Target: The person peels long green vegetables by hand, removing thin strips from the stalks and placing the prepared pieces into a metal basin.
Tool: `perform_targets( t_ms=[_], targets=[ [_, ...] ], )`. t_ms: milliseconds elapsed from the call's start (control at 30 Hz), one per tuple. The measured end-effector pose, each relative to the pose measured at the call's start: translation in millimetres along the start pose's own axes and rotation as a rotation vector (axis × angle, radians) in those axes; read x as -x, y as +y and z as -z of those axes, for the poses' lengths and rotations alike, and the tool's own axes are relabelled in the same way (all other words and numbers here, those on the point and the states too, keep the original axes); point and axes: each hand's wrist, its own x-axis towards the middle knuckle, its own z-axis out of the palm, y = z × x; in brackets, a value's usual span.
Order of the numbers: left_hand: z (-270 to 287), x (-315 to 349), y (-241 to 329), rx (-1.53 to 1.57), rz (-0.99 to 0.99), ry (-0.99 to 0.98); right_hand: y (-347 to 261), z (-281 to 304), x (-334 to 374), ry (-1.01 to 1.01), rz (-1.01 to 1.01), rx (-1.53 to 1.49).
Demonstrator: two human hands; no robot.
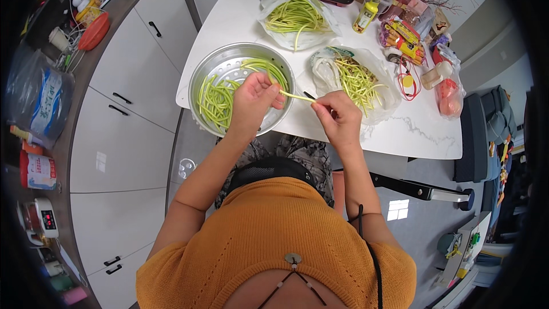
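1. The left hand point(254, 103), near the centre of the frame, has its fingers curled and pinches one end of a green stem point(296, 96) between thumb and forefinger.
2. The right hand point(340, 117), just right of centre, closes thumb and fingertips on the stem's other end. Gripped at both ends, the stem is stretched nearly straight, probably to keep it steady and under control. A small dark thing point(309, 95) shows by the right fingertips; I cannot tell what it is.
3. Beneath and beside the left hand, left of centre, sits a perforated metal pan point(230, 68) with cut stems point(214, 103) in two heaps. Its closeness presumably spares the left hand any long reach.
4. Just beyond the right hand, an open plastic bag point(325, 75) holds loose long stems point(357, 77), likely placed there for easy reach.
5. Farther off, at upper centre, a second bag point(323, 39) lies open around more stems point(294, 16).
6. Around these spreads the white worktop point(426, 137); a yellow bottle point(364, 18) and sausage packets point(403, 40) stand toward upper right, apparently pushed aside to leave room.
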Motion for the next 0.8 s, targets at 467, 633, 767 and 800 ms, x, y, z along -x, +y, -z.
perform_targets(
  t_ms=[467,633,767,800],
  targets=[
    [-19.4,28.9,-25.4,-0.035,0.238,-0.227,5.4,-11.4,7.1,0.097,-0.28,-0.659],
    [-7.8,21.2,-26.2,0.102,0.306,-0.167,3.1,4.2,-2.8,-0.082,-0.402,-0.82],
    [-3.5,17.7,-22.6,0.204,0.344,-0.176,12.3,9.0,-1.4,-0.265,-0.427,-1.057],
    [-3.5,17.6,-21.5,0.224,0.354,-0.18,15.1,8.2,-0.6,-0.308,-0.42,-1.115]
  ],
)
